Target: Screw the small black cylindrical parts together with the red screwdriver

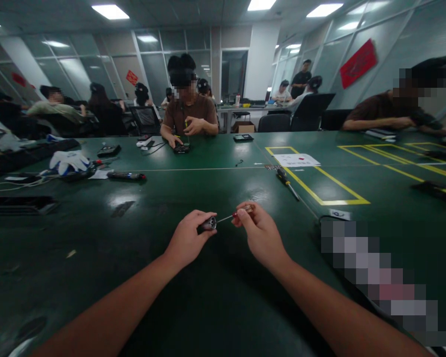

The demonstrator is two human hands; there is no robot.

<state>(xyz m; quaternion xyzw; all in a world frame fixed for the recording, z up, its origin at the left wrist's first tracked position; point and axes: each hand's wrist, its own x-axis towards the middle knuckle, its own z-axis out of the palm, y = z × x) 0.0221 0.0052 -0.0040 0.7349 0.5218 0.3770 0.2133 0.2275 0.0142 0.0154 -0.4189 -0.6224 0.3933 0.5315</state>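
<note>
My left hand (188,238) is closed around a short dark cylinder (210,223), whose round metallic end faces right. The kind of the cylinder is too small to make out. Between the thumb and fingers of my right hand (260,230) is a small screwdriver (241,214) with a reddish, partly clear handle. Its thin shaft points left, with the tip at the cylinder's open end; whether it touches cannot be told. Both hands are held above the dark green table (208,307). Part of the cylinder is hidden by my left fingers.
A yellow-black screwdriver (288,184) lies ahead to the right, by a white sheet (296,159) and yellow tape outlines (327,202). To the left are a dark pen-shaped tool (126,176) and white-blue gloves (70,162). Across the table a person (189,111) handles a dark device (181,148).
</note>
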